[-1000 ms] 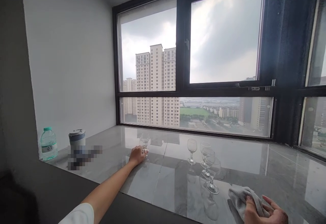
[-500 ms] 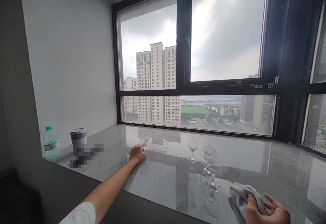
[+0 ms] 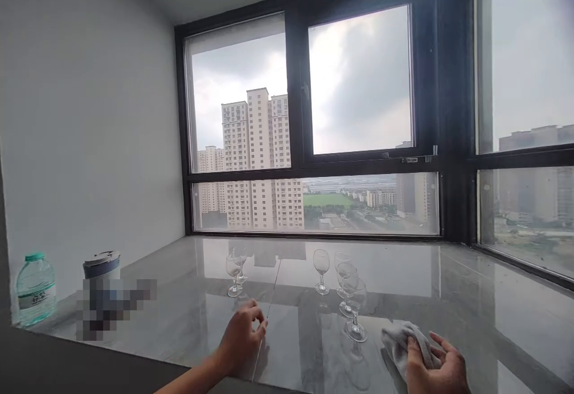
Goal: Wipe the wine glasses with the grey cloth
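My left hand (image 3: 243,333) is above the grey sill, its fingers curved with a gap at the thumb and nothing between them. Just beyond it, a stemmed glass (image 3: 234,269) stands upright, with a second stemmed glass (image 3: 242,257) partly behind it. My right hand (image 3: 434,363) grips a grey cloth (image 3: 400,340) near the front edge. To the left of the cloth stand several more clear stemmed glasses, the nearest glass (image 3: 356,304) overlapping others in a slanting row. Another glass (image 3: 321,267) stands slightly apart to their left.
A clear bottle with a green cap (image 3: 36,292) stands at the far left of the glossy tiled sill (image 3: 179,322). Beside it is a lidded cup (image 3: 102,267), its lower part behind a blurred patch. Dark-framed windows (image 3: 296,173) border the back and right.
My left hand has let go of a glass on the left and drawn back towards me. The camera view has turned right. My right hand still holds the cloth.
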The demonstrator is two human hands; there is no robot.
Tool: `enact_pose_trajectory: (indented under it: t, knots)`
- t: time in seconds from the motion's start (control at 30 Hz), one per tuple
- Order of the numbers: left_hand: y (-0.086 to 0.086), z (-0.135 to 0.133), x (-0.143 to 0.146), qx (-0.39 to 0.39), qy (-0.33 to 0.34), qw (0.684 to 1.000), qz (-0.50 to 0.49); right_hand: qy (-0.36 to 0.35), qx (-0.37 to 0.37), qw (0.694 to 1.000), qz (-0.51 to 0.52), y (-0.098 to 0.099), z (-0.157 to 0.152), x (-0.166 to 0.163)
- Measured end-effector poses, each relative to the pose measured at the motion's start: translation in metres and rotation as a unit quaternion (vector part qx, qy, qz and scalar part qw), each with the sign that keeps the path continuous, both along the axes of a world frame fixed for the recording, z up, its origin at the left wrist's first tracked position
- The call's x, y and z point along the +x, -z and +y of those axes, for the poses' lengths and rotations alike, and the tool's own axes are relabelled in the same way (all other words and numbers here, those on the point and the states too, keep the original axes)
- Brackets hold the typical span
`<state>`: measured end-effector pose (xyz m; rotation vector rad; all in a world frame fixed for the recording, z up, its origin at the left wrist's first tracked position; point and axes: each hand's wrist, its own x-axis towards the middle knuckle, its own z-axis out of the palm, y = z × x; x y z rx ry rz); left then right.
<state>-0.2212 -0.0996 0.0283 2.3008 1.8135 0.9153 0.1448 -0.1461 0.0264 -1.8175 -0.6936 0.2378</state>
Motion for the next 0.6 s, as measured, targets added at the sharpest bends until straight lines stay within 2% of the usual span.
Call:
enact_pose_trajectory:
  t: [0.1, 0.17, 0.27, 0.37, 0.47, 0.6]
  knots:
    - [-0.007, -0.007, 0.064, -0.063, 0.198, 0.978, -0.01, 0.008, 0.013, 1.0, 0.002, 0.004, 0.003, 0.001]
    - [-0.011, -0.006, 0.106, -0.087, 0.272, 0.958, 0.024, 0.012, 0.015, 1.0, 0.009, 0.005, 0.005, 0.001]
    - [-0.013, 0.001, 0.158, -0.1, 0.286, 0.95, 0.076, 0.022, 0.032, 0.999, 0.012, 0.005, 0.006, 0.002]
    - [-0.01, 0.01, 0.189, -0.101, 0.268, 0.955, 0.078, 0.028, 0.068, 0.997, 0.015, 0.006, 0.006, 0.003]
    - [-0.004, 0.015, 0.196, -0.089, 0.27, 0.957, 0.065, 0.032, 0.084, 0.996, 0.013, 0.007, 0.005, 0.006]
    - [-0.003, 0.007, 0.177, -0.058, 0.273, 0.959, 0.052, 0.031, 0.095, 0.995, 0.013, 0.007, 0.003, 0.009]
